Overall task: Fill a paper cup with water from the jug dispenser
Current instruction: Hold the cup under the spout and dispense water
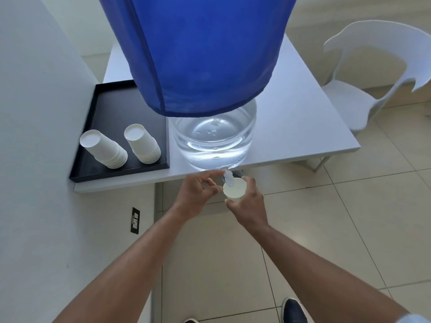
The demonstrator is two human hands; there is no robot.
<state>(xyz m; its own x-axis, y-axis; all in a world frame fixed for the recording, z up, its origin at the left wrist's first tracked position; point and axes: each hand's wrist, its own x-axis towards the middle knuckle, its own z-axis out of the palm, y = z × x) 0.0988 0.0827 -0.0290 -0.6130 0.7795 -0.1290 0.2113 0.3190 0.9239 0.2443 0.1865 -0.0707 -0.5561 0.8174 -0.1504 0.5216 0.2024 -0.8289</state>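
A large clear water jug (212, 141) under a blue cloth cover (200, 54) stands at the front edge of a pale table (291, 127). Its small white and blue tap (227, 177) sticks out over the edge. My right hand (249, 203) is wrapped around a white paper cup (234, 188), held upright directly under the tap. My left hand (198, 194) is beside the tap, forefinger stretched to it and thumb bent toward it. Whether water is flowing I cannot tell.
A black tray (105, 108) on the table's left holds two upside-down stacks of paper cups (103, 145) (142, 143). A white wall (35, 159) with a dark socket (135, 220) is at left. A white chair (373, 73) stands at right on tiled floor.
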